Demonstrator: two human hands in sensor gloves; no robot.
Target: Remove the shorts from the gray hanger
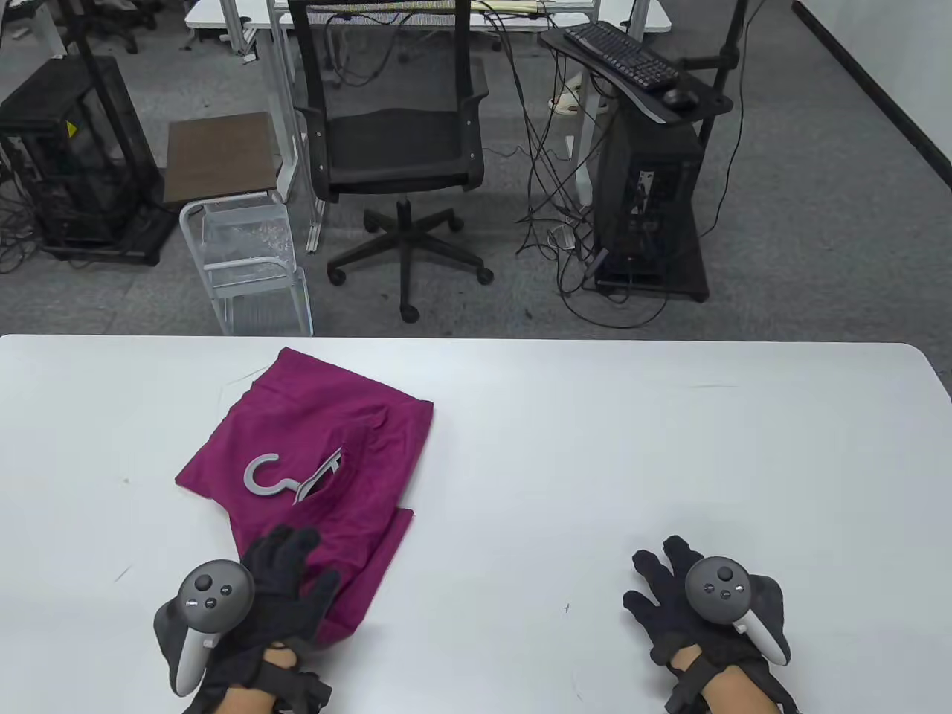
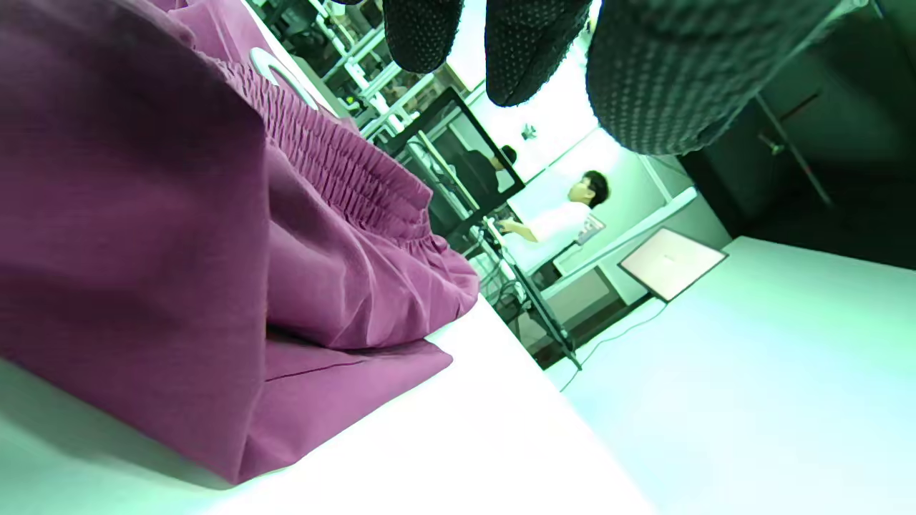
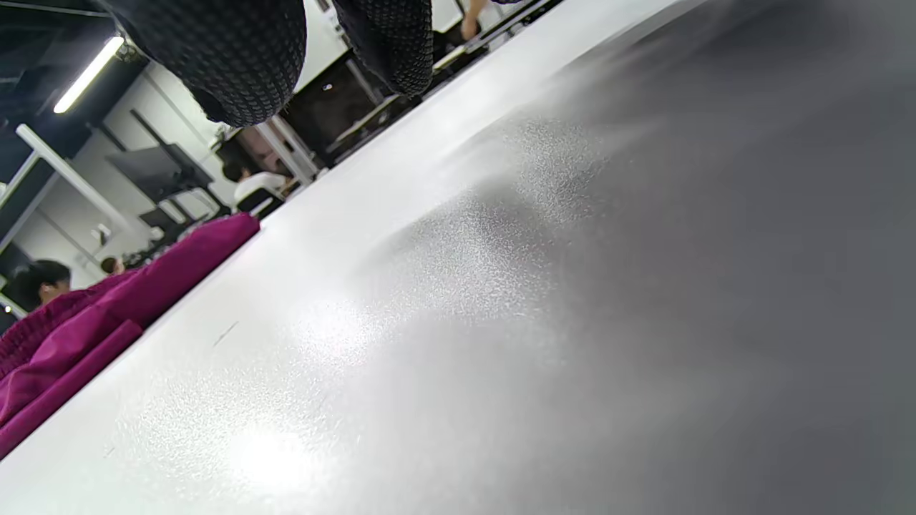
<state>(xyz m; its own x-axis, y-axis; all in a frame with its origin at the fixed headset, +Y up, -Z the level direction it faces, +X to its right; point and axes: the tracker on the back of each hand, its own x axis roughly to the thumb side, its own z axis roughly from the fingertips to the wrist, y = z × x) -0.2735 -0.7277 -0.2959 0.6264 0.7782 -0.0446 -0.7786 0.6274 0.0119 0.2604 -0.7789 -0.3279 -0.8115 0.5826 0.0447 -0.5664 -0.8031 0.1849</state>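
Observation:
Magenta shorts [image 1: 312,446] lie folded on the left half of the white table [image 1: 595,446]. A gray hanger [image 1: 271,480] lies with them: its hook sits on top of the fabric and its bar runs under a fold. My left hand [image 1: 286,576] rests with fingers spread on the near end of the shorts, below the hook. The left wrist view shows the shorts [image 2: 179,236], their gathered waistband and a sliver of the hanger [image 2: 275,71]. My right hand [image 1: 669,595] lies flat and empty on the bare table at the right, far from the shorts [image 3: 86,315].
The table's far edge [image 1: 476,338] runs behind the shorts. Beyond it stand an office chair [image 1: 394,141], a small side table [image 1: 219,156] and a computer stand with a keyboard [image 1: 654,149].

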